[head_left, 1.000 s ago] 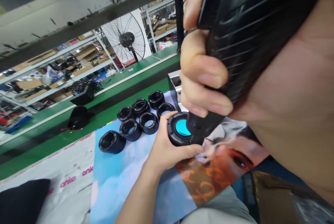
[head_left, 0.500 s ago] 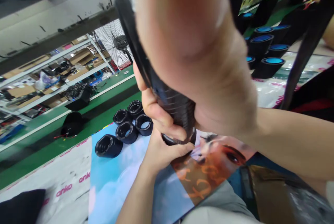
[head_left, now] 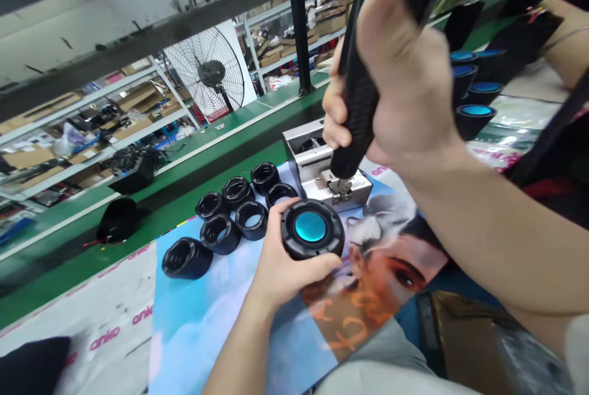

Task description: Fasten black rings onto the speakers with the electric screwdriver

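My left hand (head_left: pixel 288 263) is closed round a black round speaker part (head_left: pixel 313 228) with a shiny blue centre, facing up over the printed mat (head_left: pixel 207 321). My right hand (head_left: pixel 396 76) grips an upright black electric screwdriver (head_left: pixel 356 94), fingers wrapped round its body. The screwdriver's lower end is at the front of a silver metal screw feeder (head_left: pixel 306 159), beyond the speaker part; whether a screw is on its bit cannot be made out. Several black ring-shaped housings (head_left: pixel 219 234) stand on the mat left of my left hand.
Black cylinders with blue tops (head_left: pixel 476 114) stand at the right, near another person's hand (head_left: pixel 559 21). A metal beam (head_left: pixel 138 27) crosses overhead. A fan (head_left: pixel 209 73) and loaded shelves stand behind the green bench (head_left: pixel 257 119). A cardboard box (head_left: pixel 460 327) is at lower right.
My right hand has carried the screwdriver up and away from the speaker part to the screw feeder, which now shows. My left hand stays round the speaker part.
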The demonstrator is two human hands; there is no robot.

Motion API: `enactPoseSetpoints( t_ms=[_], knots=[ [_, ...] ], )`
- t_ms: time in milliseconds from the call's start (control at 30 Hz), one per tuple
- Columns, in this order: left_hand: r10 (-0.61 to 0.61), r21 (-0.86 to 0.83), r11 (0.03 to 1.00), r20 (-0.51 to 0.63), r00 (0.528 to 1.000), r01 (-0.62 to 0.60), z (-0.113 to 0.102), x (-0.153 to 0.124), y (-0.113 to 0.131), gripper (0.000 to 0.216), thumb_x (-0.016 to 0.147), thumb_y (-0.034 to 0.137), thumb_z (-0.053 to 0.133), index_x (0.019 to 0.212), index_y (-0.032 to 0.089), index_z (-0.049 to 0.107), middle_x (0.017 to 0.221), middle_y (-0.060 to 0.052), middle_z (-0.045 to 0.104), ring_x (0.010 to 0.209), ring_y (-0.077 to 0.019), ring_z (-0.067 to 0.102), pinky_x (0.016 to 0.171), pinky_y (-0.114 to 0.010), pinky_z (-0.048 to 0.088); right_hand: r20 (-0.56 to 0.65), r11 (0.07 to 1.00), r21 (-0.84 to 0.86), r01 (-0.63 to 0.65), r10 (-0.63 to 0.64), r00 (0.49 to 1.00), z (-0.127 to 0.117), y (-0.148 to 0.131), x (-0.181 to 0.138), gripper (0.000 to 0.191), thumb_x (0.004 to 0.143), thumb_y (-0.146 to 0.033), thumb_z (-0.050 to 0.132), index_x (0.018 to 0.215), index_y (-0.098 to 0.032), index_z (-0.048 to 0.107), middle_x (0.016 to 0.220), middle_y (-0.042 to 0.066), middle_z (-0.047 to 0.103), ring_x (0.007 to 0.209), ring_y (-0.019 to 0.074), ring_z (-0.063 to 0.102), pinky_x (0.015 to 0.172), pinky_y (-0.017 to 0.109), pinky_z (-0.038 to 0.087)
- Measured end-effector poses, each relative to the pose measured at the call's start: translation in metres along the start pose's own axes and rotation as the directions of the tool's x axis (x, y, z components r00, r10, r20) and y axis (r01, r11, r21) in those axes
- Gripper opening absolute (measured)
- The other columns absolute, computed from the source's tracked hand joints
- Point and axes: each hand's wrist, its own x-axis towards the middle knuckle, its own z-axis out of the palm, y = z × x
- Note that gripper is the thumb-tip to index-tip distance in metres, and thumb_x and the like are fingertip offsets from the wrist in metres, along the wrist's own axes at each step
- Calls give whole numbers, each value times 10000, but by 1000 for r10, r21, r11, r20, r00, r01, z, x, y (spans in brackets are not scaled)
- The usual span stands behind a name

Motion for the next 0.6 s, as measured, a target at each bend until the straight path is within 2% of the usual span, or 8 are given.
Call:
enactPoseSetpoints(
  t_ms=[133, 233, 467, 533, 600],
  knots=[
    [-16, -26, 1000, 6, 1000, 17, 0, 1, -1, 910, 594, 440, 993, 1325, 226, 497, 1251, -101, 725, 1169, -317, 710, 1057, -449, 542, -57, 994, -22, -106, 105, 993, -23, 46, -6, 496, 827, -635, 801, 775, -228, 521, 499, -59, 475, 332, 110, 418, 283, 264, 278],
    [-8, -35, 999, 4, 1000, 8, 0, 1, -1, 932, 573, 453, 1001, 1320, 230, 491, 1237, -99, 733, 1152, -323, 722, 1032, -450, 562, -83, 988, -44, -146, 142, 986, -28, 59, -11, 543, 814, -710, 773, 805, -230, 520, 476, -63, 484, 309, 105, 405, 300, 248, 257],
    [-1, -44, 999, 3, 1000, 1, 0, 2, -3, 923, 584, 476, 992, 1318, 234, 489, 1203, -88, 742, 1104, -310, 738, 985, -436, 583, 0, 969, -18, -244, 245, 970, -33, 58, -16, 559, 846, -726, 755, 813, -220, 519, 515, -50, 506, 330, 131, 440, 283, 263, 307],
    [8, -46, 999, -4, 1000, -8, 0, 3, -5, 934, 570, 486, 998, 1315, 236, 493, 1205, -85, 741, 1102, -312, 739, 980, -434, 582, 54, 944, -28, -330, 331, 942, -35, 52, -15, 601, 800, -740, 801, 786, -219, 502, 513, -48, 514, 329, 132, 449, 293, 264, 345],
    [17, -45, 999, -4, 1000, -17, 1, 3, -6, 939, 556, 489, 1006, 1308, 239, 503, 1208, -83, 741, 1104, -313, 738, 980, -431, 580, 43, 950, -24, -312, 313, 949, -30, 38, -12, 630, 752, -754, 836, 772, -210, 520, 522, -43, 516, 337, 126, 444, 292, 273, 352]
  ],
)
